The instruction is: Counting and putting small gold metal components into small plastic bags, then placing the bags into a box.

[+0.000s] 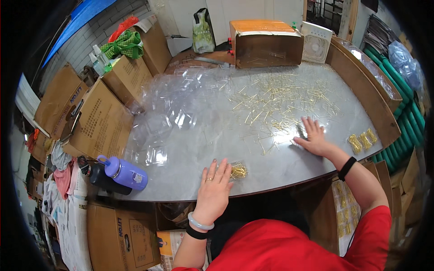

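Your right hand (315, 142), fingers spread, is nearer the loose gold pins (285, 97): ahead-left, axes mixed. Left hand (213, 192): fingers slightly parted, beside the gold bundle (239, 170).

A bright red top (266, 248) is worn, its cloth plain and lightly creased across the part that is seen. The right sleeve (373, 230) is cut short and ended near the elbow by a straight hem; of the left sleeve (182, 269) only a red sliver is shown at the lower edge. The left hand (212, 192) and the right hand (317, 143) are left bare. On one left finger a thin, shiny ring (209, 179) is worn. The left wrist is circled by a smooth, rounded, pale bangle (200, 222), behind which a flat black band (197, 233) is worn. The right forearm is wrapped, just behind the wrist, by another broad black band (346, 168).
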Available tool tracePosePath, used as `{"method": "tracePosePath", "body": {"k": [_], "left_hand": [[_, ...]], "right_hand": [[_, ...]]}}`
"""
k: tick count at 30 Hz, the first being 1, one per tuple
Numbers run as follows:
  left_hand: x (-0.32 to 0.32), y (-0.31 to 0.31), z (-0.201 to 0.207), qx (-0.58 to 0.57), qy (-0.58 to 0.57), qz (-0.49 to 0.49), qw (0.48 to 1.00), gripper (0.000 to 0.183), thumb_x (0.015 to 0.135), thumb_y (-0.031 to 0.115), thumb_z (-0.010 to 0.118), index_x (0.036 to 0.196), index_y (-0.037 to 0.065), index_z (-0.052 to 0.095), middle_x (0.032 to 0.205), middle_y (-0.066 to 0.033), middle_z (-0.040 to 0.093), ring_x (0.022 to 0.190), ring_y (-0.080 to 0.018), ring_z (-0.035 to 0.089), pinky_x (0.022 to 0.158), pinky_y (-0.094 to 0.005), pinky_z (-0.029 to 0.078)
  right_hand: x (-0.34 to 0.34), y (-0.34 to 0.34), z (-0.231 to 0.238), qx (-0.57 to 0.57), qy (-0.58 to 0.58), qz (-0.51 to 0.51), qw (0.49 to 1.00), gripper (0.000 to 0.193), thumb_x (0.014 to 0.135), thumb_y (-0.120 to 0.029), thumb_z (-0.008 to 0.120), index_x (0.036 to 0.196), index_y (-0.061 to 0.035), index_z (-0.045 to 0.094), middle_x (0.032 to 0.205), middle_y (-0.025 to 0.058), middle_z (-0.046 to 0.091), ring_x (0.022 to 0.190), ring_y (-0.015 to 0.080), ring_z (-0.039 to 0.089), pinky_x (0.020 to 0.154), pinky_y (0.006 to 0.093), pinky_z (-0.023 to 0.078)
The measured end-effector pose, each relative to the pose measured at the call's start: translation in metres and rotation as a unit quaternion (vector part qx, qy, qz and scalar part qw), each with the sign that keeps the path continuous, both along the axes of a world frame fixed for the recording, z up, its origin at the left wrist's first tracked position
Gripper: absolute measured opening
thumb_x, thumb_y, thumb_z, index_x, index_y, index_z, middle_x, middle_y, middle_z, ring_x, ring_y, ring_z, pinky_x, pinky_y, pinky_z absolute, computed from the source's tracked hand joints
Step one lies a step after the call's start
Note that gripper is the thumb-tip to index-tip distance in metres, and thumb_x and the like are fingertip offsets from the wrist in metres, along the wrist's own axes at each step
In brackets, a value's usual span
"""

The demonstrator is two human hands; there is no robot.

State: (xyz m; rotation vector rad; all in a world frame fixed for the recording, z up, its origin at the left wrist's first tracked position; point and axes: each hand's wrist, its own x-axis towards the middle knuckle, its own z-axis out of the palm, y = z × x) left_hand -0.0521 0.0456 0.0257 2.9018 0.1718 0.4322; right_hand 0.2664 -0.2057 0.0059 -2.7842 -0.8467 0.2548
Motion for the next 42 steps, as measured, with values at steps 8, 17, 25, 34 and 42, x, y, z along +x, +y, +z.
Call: {"method": "tracePosePath", "body": {"k": [8, 17, 25, 34, 42], "left_hand": [[-0.014, 0.008, 0.002, -0.026, -0.056, 0.096, 0.993, 0.050, 0.095, 0.008, 0.059, 0.143, 0.000, 0.047, 0.149, -0.0247, 0.042, 0.139, -0.0439, 0.038, 0.115, -0.0522, 0.033], [-0.001, -0.042, -0.016, -0.154, -0.119, -0.113, 0.974, 0.038, 0.084, -0.004, 0.061, 0.122, -0.004, 0.060, 0.123, -0.0190, 0.060, 0.116, -0.0362, 0.057, 0.101, -0.0442, 0.046], [0.040, -0.044, -0.023, -0.153, -0.134, -0.152, 0.967, 0.036, 0.079, -0.006, 0.062, 0.115, -0.006, 0.063, 0.120, -0.0183, 0.061, 0.115, -0.0359, 0.056, 0.100, -0.0442, 0.047], [0.047, -0.043, -0.029, -0.259, -0.136, -0.170, 0.941, 0.030, 0.086, -0.006, 0.060, 0.116, -0.005, 0.060, 0.123, -0.0195, 0.059, 0.119, -0.0390, 0.055, 0.101, -0.0453, 0.046], [0.044, -0.045, -0.032, -0.250, -0.126, -0.122, 0.952, 0.039, 0.089, -0.001, 0.063, 0.126, -0.003, 0.051, 0.134, -0.0226, 0.051, 0.123, -0.0417, 0.052, 0.103, -0.0460, 0.045]], "right_hand": [[-0.069, 0.073, 0.014, -0.043, -0.035, 0.252, 0.966, 0.075, 0.098, -0.062, 0.043, 0.158, -0.0194, 0.029, 0.165, 0.0177, 0.017, 0.150, 0.0499, 0.010, 0.120, 0.0635, 0.007], [-0.083, 0.036, 0.012, -0.007, -0.104, 0.254, 0.962, 0.062, 0.102, -0.049, 0.045, 0.154, -0.0158, 0.037, 0.162, 0.0181, 0.026, 0.147, 0.0506, 0.018, 0.120, 0.0591, 0.016], [-0.122, 0.023, 0.009, 0.035, -0.136, 0.231, 0.963, 0.063, 0.096, -0.049, 0.056, 0.148, -0.0147, 0.044, 0.158, 0.0195, 0.031, 0.144, 0.0508, 0.025, 0.118, 0.0599, 0.021], [-0.153, 0.051, 0.004, 0.153, -0.200, 0.117, 0.961, 0.049, 0.091, -0.037, 0.068, 0.127, -0.0074, 0.054, 0.140, 0.0219, 0.046, 0.138, 0.0469, 0.036, 0.117, 0.0536, 0.029], [-0.117, 0.040, 0.006, 0.243, -0.026, 0.072, 0.967, 0.032, 0.091, -0.015, 0.066, 0.120, -0.0037, 0.059, 0.132, 0.0192, 0.053, 0.130, 0.0400, 0.046, 0.107, 0.0440, 0.043]]}}
